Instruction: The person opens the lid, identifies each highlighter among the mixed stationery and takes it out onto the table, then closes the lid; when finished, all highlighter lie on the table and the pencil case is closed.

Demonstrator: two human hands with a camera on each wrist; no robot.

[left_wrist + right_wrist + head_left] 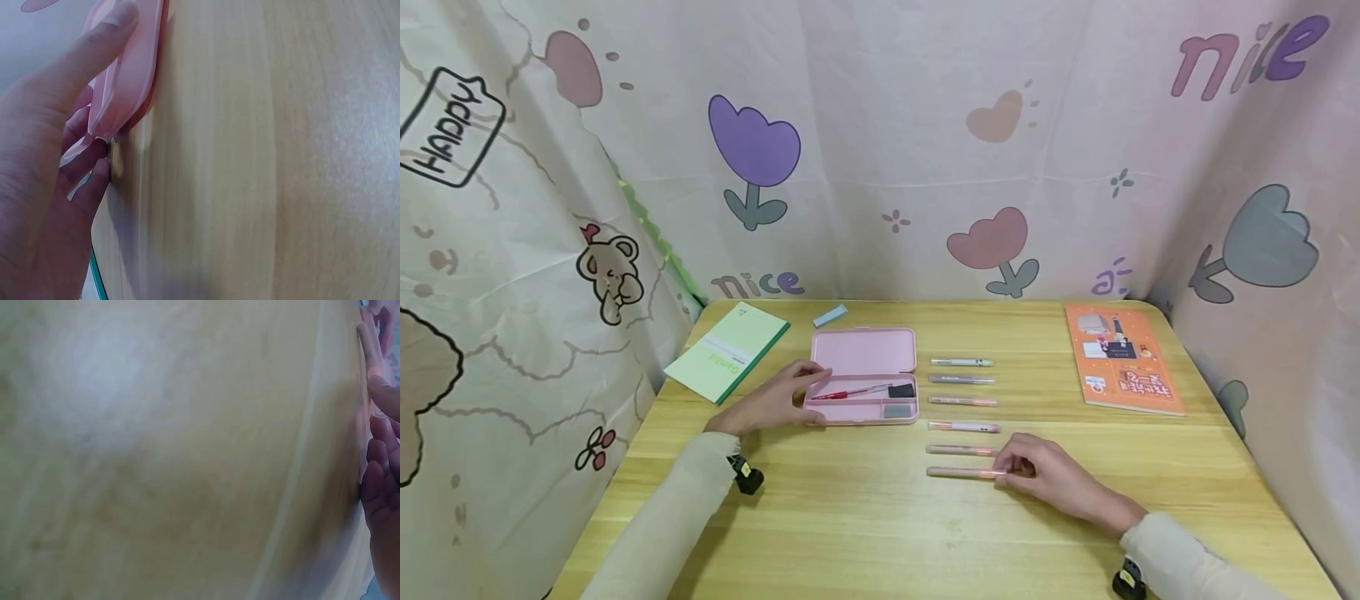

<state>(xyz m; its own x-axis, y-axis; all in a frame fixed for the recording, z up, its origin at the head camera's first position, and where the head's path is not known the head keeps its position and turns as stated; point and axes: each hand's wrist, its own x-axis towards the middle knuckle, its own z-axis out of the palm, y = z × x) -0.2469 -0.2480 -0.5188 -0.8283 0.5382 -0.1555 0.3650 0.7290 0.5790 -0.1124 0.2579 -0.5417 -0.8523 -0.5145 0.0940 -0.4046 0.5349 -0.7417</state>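
A pink pencil case point(863, 419) lies with its lid folded back, and my left hand point(775, 398) grips its left end. In the left wrist view the thumb point(103, 40) presses the pencil case's point(128, 81) near side, with the fingers round the end. Inside are a red pen point(850, 393), a dark block point(901, 391) and a grey block point(897, 411). My right hand point(1052, 475) pinches the right end of the nearest slim pen point(958, 472), which lies flat. In the right wrist view, the right hand point(384, 456) shows only at the edge.
Several pens lie in a column beyond the held one, among them a white-and-pink pen point(962, 427) and a greenish pen point(961, 362). A green notebook point(722, 354) and a small blue strip point(830, 316) lie back left. An orange booklet point(1123, 358) lies back right.
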